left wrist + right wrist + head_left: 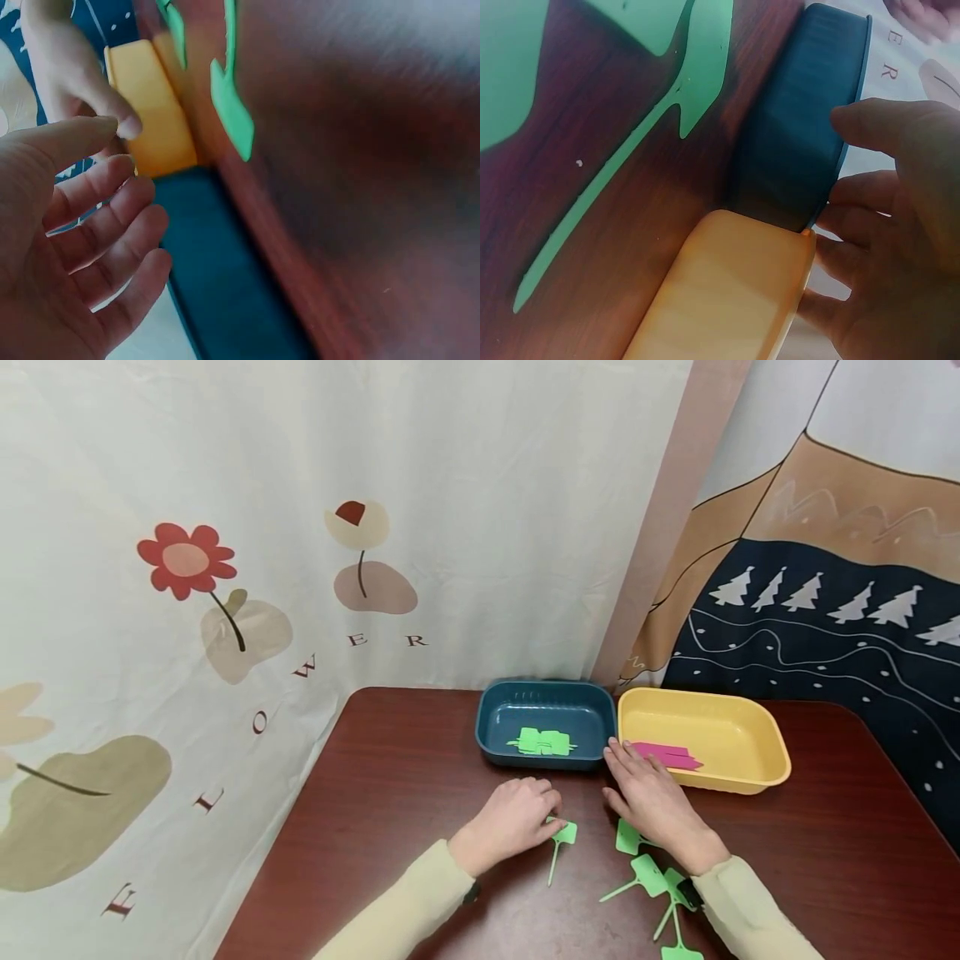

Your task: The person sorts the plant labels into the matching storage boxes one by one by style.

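My left hand [513,818] hovers over a green T-shaped plant label [564,833] on the table. In the left wrist view the fingers of this hand [97,232] are loosely bent with nothing between them. My right hand [652,789] reaches to the near left corner of the yellow tub [750,772], fingers extended and fingertips by the rim, and holds nothing. Pink labels [663,755] lie inside that tub. A pile of green labels [543,742] lies in the dark blue tub [491,752]. Several more green labels [648,874] lie under and beside my right forearm.
Both tubs stand side by side along the back of the dark red-brown table [375,793]. Behind them hangs a pale curtain [480,527] with printed flowers. To the right is a printed cloth [825,635] with white trees.
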`<state>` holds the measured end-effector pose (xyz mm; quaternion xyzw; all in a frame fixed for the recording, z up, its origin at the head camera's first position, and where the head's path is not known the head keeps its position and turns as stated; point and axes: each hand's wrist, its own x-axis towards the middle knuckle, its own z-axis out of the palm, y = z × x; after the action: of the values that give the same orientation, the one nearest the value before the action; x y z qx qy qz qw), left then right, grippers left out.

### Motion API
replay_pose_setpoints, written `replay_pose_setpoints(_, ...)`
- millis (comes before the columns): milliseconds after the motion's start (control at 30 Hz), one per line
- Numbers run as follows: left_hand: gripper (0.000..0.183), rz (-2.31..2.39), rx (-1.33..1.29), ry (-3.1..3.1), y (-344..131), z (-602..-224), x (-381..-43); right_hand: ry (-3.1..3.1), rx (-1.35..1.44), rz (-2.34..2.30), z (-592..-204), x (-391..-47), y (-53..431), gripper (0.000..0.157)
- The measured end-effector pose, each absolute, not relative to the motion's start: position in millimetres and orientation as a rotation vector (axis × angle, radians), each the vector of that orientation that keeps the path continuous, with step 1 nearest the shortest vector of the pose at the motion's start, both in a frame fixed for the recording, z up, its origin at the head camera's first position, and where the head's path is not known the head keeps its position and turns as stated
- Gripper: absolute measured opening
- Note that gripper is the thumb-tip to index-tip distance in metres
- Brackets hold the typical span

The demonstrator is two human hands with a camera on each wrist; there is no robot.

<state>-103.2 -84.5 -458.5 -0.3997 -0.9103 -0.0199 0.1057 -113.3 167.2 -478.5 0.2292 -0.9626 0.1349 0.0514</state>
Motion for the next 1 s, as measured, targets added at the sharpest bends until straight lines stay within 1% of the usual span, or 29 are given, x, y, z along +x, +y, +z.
replay_pose_setpoints(300, 0.041, 0.040, -1.200, -2.712, -83.2, -478.8, -82.5, -2.939, 0.691, 0.411, -479.1, -112.7, 167.9, 0.065)
replay_pose_setpoints(467, 0.049, 0.110, -1.213, -2.700, -81.8, -486.3, -75.3, -2.941, 0.687, 0.410, -479.0, -112.5, 167.5, 0.065)
replay_pose_setpoints(867, 0.052, 0.188, -1.165, -2.834, -86.1, -483.7, -70.6, -2.960, 0.686, 0.413, -477.2, -112.6, 167.3, 0.066)
replay_pose_setpoints(1000, 0.046, 0.140, -1.184, -2.877, -91.2, -480.2, -72.8, -2.957, 0.691, 0.410, -476.5, -112.3, 167.3, 0.065)
